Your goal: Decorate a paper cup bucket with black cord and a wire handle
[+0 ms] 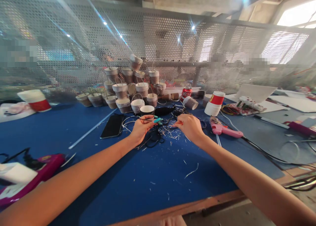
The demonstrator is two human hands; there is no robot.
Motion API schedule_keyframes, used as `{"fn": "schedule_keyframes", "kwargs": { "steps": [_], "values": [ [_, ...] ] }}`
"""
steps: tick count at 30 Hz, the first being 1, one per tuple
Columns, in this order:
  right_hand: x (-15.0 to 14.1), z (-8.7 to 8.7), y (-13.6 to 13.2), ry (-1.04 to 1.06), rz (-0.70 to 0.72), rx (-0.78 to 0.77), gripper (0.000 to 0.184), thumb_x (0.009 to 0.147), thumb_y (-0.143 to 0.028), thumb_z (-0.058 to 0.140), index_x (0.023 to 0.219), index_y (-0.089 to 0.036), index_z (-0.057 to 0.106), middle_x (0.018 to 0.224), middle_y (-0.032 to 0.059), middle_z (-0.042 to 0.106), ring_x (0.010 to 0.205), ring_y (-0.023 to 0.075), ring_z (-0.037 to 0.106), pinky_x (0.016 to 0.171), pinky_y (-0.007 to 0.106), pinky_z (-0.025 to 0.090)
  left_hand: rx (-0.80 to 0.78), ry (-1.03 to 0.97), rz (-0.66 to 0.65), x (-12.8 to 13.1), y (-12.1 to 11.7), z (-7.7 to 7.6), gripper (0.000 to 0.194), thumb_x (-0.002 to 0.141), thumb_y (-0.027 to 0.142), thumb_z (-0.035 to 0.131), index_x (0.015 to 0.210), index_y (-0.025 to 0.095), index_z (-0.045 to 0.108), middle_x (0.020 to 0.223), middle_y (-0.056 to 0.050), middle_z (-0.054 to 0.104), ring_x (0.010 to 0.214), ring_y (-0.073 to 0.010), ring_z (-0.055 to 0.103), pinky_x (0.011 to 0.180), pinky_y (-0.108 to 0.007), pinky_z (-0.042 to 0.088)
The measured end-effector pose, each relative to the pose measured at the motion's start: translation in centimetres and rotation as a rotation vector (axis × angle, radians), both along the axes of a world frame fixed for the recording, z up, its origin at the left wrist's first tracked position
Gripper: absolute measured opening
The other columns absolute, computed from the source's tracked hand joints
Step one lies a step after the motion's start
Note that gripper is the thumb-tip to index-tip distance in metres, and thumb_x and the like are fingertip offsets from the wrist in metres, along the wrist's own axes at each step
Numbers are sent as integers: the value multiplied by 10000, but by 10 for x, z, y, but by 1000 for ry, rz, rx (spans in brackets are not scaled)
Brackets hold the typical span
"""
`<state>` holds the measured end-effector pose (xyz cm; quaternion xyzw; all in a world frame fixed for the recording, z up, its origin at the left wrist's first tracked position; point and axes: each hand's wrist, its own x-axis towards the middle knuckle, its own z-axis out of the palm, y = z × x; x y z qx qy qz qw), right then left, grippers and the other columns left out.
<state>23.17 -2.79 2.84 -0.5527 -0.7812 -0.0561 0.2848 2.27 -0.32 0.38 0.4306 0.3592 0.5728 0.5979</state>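
My left hand (141, 131) is closed in a pinch over the middle of the blue table, with a thin black cord (141, 119) at its fingers. Bright turquoise shows at the thumb and fingertips; whether it is nails or a small tool, I cannot tell. Level with it, my right hand (189, 126) has its fingers pressed together, and what they hold is hidden. Loops of black cord (156, 140) lie below and between both hands. Just beyond my left hand stands a dark paper cup (147, 110) with a white inside.
Several small handled buckets (120, 91) are stacked at the back. A phone (112, 126) lies left; a pink glue gun (227, 131), stacked white cups (212, 109) and a red can (186, 93) are right. A purple device (53, 160) sits front left. White scraps litter the blue tabletop (148, 199).
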Motion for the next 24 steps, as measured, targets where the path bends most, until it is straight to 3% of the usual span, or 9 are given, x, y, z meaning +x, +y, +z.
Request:
{"fn": "schedule_keyframes", "kwargs": {
  "steps": [4, 7, 13, 24],
  "values": [
    [0, 3, 0, -12, 18, -39, 86, 790, -281, 636, 753, -218, 680, 828, 6, 702, 796, 161, 621, 637, 247, 385, 8, -6, 23, 0, 1, -1, 383, 515, 136, 817, 827, 109, 597, 665, -25, 709, 596, -111, 659, 600, -200, 486],
    [-2, 6, -1, -93, 38, -98, 159, 844, -277, 569, 782, -213, 700, 858, 20, 707, 835, 167, 624, 673, 252, 407, 27, -11, 34, -1, 2, -2, 371, 530, 134, 809, 834, 108, 598, 690, -32, 710, 609, -112, 658, 631, -216, 494],
    [-2, 5, 0, -200, 93, -47, 215, 887, -255, 500, 852, -192, 703, 886, 41, 699, 859, 163, 614, 747, 253, 414, 32, -24, 47, -1, 2, -2, 397, 513, 152, 824, 828, 113, 586, 667, -25, 702, 600, -108, 647, 656, -231, 497],
    [0, 5, -1, -150, 18, -49, 155, 806, -230, 600, 690, -202, 698, 769, 23, 711, 745, 167, 620, 678, 273, 376, 11, 87, -11, -2, 1, -4, 418, 521, 160, 819, 880, 125, 607, 704, -33, 705, 619, -121, 652, 600, -219, 472]
  ]
}}
